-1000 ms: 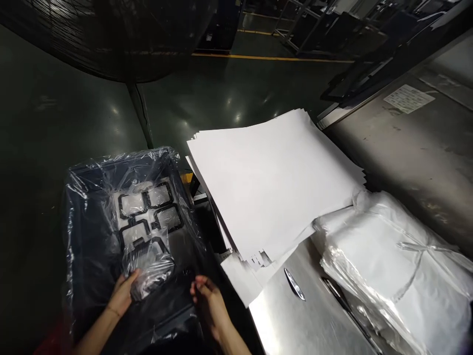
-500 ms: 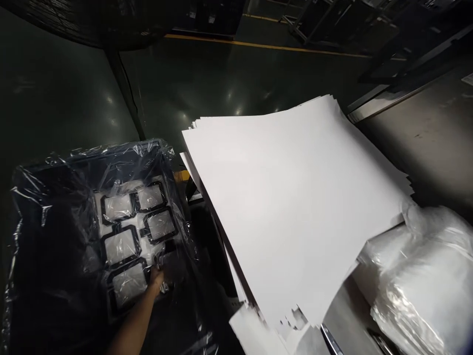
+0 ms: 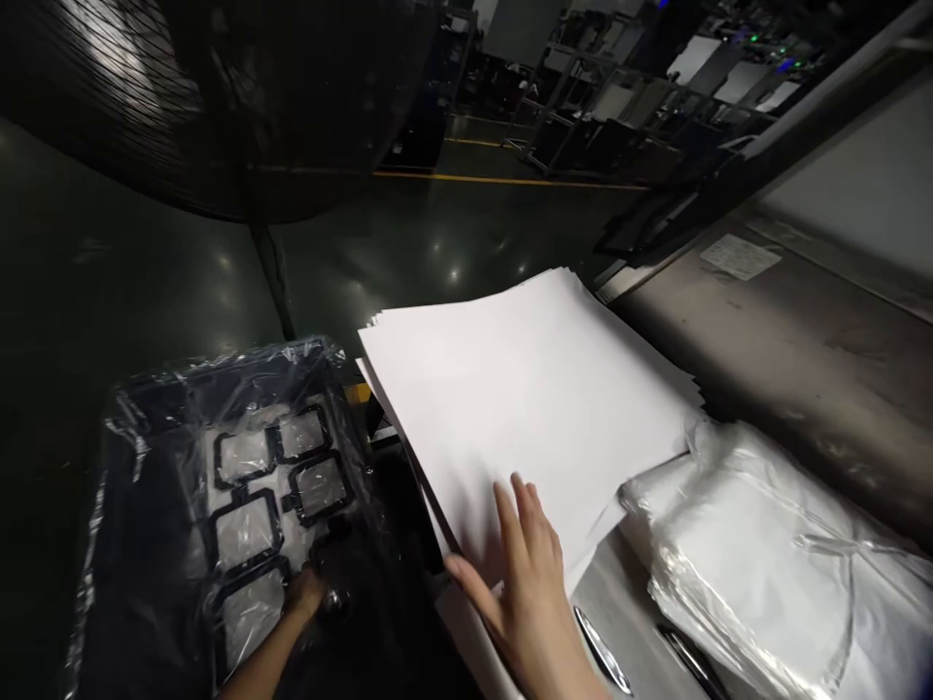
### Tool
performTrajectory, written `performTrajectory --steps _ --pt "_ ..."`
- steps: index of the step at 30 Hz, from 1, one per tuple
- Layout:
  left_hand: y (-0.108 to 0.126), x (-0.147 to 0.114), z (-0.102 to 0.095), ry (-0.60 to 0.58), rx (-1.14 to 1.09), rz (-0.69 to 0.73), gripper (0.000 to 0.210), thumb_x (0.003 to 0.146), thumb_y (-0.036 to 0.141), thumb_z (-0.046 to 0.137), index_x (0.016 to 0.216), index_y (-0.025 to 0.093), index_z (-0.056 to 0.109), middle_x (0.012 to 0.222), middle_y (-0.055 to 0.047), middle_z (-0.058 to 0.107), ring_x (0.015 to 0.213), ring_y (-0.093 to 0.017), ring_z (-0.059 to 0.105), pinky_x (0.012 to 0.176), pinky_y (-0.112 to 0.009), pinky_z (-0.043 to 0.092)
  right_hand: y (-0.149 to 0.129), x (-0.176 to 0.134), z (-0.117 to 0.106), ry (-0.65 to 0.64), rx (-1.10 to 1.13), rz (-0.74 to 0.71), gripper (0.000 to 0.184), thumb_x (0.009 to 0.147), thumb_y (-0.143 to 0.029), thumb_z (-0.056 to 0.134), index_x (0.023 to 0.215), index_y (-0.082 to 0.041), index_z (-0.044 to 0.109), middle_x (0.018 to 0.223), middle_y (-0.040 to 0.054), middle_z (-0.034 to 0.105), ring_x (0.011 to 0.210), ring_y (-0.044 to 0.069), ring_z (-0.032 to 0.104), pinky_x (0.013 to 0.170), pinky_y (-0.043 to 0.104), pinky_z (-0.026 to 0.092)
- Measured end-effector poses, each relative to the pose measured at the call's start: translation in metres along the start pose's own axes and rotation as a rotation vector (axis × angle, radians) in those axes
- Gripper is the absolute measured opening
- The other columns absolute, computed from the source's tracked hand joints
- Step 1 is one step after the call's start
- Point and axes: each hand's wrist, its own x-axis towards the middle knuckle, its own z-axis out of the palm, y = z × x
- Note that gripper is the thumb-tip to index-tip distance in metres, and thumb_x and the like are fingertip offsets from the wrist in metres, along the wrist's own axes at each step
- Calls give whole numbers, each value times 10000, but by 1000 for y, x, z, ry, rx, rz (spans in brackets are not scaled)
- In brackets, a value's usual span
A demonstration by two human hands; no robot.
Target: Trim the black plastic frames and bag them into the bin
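Observation:
My left hand [image 3: 306, 591] reaches down into a dark bin [image 3: 211, 367] lined with clear plastic film. Its fingers are curled at a dark spot beside a small shiny patch; what they grip is too dark to make out. Several black rectangular frames [image 3: 244, 530] with pale centres lie on a light sheet in the bin, just beyond and left of that hand. My right hand [image 3: 532, 603] is open, its fingers spread over the near part of a stack of large white sheets [image 3: 510, 379]. Whether its fingertips touch the top sheet, I cannot tell.
Folded clear plastic bags [image 3: 765, 564] lie right of the stack on a grey metal surface [image 3: 619, 593]. A metal handle [image 3: 603, 649] shows near my right hand. A large fan [image 3: 219, 107] on a stand is beyond the bin. A metal panel [image 3: 802, 340] borders the right.
My right hand has come into view, open over the white sheets. The view has tilted up and shifted. My left hand stays low in the bin at the frames.

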Motion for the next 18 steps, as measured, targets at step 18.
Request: performTrajectory --steps 18 --pt "129 -96 -146 -405 -658 288 348 794 399 435 1022 147 508 985 -75 586 810 -185 583 686 -393 481 -49 -30 -15 -340 -391 -361 572 726 30 359 1263 -169 358 1283 59 377 1158 178 380 965 274 332"
